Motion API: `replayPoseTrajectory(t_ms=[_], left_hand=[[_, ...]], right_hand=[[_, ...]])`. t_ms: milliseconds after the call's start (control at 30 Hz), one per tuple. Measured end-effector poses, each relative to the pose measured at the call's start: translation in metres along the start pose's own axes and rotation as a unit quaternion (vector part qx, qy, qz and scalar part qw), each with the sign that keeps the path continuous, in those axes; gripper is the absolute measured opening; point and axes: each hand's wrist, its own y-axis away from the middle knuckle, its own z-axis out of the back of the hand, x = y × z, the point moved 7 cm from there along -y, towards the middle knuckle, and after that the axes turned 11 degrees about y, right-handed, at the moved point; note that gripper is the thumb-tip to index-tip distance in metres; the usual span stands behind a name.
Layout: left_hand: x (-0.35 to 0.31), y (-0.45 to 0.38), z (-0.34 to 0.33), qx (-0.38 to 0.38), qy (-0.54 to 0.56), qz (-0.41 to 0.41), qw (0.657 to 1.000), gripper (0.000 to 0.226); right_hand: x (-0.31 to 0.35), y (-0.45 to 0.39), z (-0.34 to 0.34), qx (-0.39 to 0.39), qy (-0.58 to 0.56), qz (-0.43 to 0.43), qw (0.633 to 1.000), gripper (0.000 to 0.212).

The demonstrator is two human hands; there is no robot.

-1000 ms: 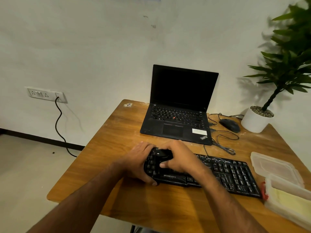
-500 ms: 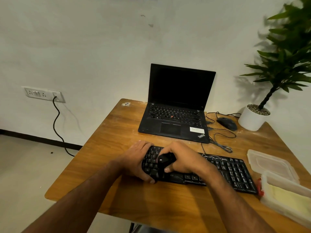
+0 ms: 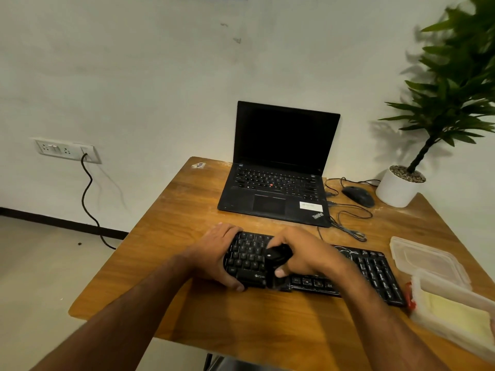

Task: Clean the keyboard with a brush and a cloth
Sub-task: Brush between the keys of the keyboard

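brush (image 3: 277, 256): only a dark rounded body shows inside the right hand (image 3: 302, 254); bristles hidden
keyboard (image 3: 375, 271): middle keys covered by the right hand, left edge by the left hand (image 3: 218, 253)
plant (image 3: 460, 84): leaves blurred, cut off at the top and right edges
plastic box (image 3: 455, 311): runs off the right edge; yellow contents unclear
laptop sticker (image 3: 310, 206): print too small to read

You face a pale wall (image 3: 134, 62) (scuffed near the top) with a socket plate (image 3: 64, 150) and a black cable (image 3: 87, 188) hanging down; a wooden table (image 3: 187, 210) stands against it on light floor (image 3: 40, 277).
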Motion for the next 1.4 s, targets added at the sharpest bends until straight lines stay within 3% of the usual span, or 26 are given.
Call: replayPoseTrajectory(t_ms=[100, 300, 567, 800, 933, 1133, 1233, 1400], left_hand=[[0.001, 0.000, -0.001, 0.004, 0.004, 0.005, 1.000, 0.138], [0.000, 0.001, 0.000, 0.005, 0.005, 0.009, 1.000, 0.136], [0.002, 0.001, -0.002, 0.022, 0.000, 0.025, 0.999, 0.148], [-0.022, -0.009, -0.002, 0.052, -0.050, 0.022, 0.997, 0.142], [-0.052, -0.020, -0.013, 0.054, -0.071, 0.007, 0.996, 0.141], [-0.055, -0.023, -0.014, 0.053, -0.080, 0.003, 0.995, 0.144], [-0.055, -0.023, -0.014, 0.046, -0.078, -0.004, 0.996, 0.144], [-0.052, -0.025, -0.015, 0.041, -0.064, -0.010, 0.997, 0.142]], right_hand=[[-0.014, 0.012, 0.010, 0.035, 0.033, 0.000, 0.999, 0.034], [0.012, -0.003, 0.008, -0.042, -0.049, 0.018, 0.998, 0.032], [-0.027, 0.015, 0.007, 0.009, -0.021, -0.040, 0.999, 0.029], [-0.022, 0.007, 0.014, -0.049, -0.067, -0.011, 0.996, 0.017], [-0.037, 0.009, 0.020, -0.087, -0.127, -0.042, 0.987, 0.018], [-0.073, 0.010, 0.042, -0.244, -0.154, -0.143, 0.947, 0.020], [-0.067, 0.007, 0.054, -0.311, -0.128, -0.143, 0.931, 0.018], [-0.034, -0.022, 0.038, -0.283, -0.063, -0.116, 0.950, 0.023]])
